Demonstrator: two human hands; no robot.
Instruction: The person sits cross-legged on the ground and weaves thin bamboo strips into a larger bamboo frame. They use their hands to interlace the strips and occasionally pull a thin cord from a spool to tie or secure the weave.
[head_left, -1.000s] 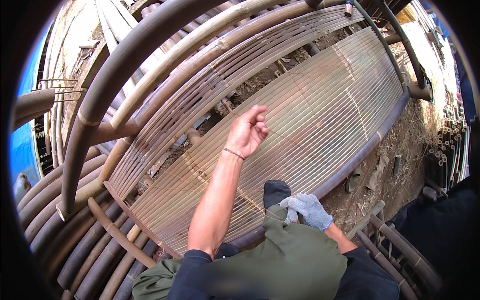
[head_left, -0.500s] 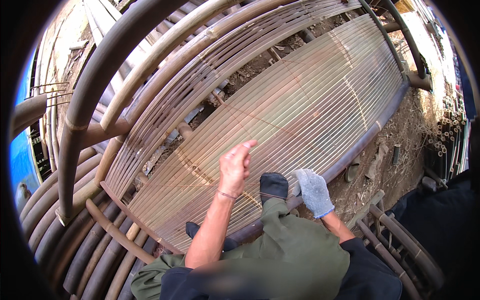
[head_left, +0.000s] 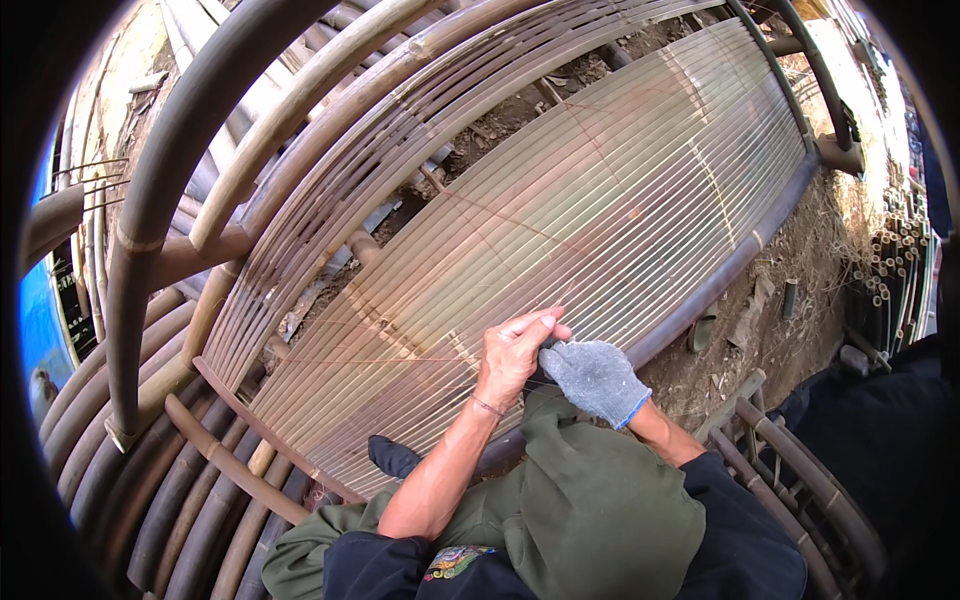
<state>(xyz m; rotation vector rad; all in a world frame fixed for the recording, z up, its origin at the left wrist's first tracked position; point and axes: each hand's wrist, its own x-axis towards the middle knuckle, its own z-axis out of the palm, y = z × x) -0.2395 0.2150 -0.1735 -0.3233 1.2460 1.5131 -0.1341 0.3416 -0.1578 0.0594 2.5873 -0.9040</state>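
Note:
My bare left hand [head_left: 515, 350] is closed in a pinch over the near side of a bamboo slat panel [head_left: 560, 225]. A thin reddish-brown cord [head_left: 410, 359] runs across the slats up to its fingers. Against those fingertips is my right hand [head_left: 596, 380], in a grey knitted glove with a blue cuff. Its fingers are curled closed, and what they grip is hidden. Beneath the hands, one foot in a dark sock is mostly covered; the other dark-socked foot [head_left: 393, 456] rests on the slats to the left.
A thick dark bamboo pole [head_left: 690, 305] edges the panel on the near right. Bent bamboo frame poles [head_left: 190, 190] rise at the left. Stacked bamboo poles [head_left: 190, 500] lie lower left, and a small bamboo frame [head_left: 790, 470] stands lower right. Cut bamboo pieces [head_left: 890, 255] are bundled far right.
My left hand has moved right and slightly down. My gloved right hand has moved left, from beside the pole, so the two now meet above the foot.

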